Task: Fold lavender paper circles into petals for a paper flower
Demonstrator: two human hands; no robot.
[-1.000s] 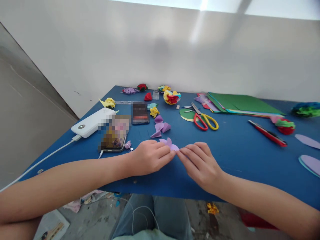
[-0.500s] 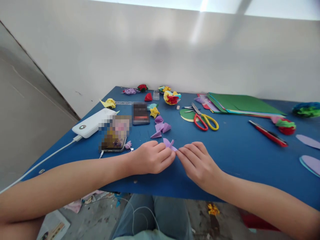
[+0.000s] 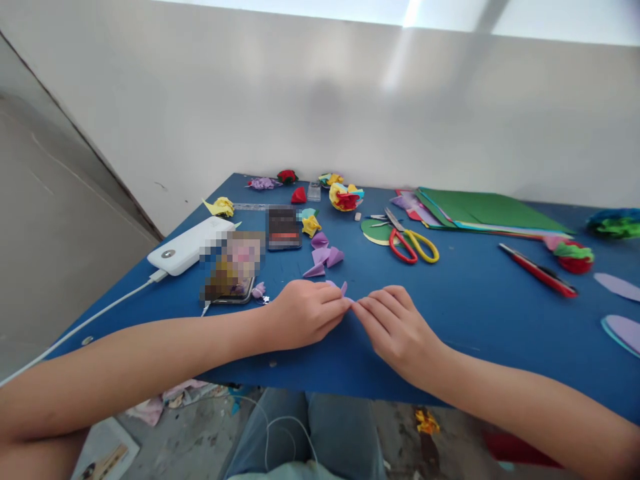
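Note:
Between my two hands, over the front part of the blue table, is a small piece of folded purple paper. My left hand is closed on its left side and hides most of it. The fingertips of my right hand pinch its right corner, close against the left fingertips. Just beyond the left hand lie several folded purple paper pieces. Red-and-yellow-handled scissors rest farther back, partly on a round green paper.
A white power bank with a cable and two phones, one a dark phone, lie on the left. Paper flowers line the back. On the right are coloured sheets, a red utility knife and purple paper ovals.
My left fingers have turned slightly over the purple paper, so less of it shows. The right hand keeps its pinch. The whole view has shifted slightly.

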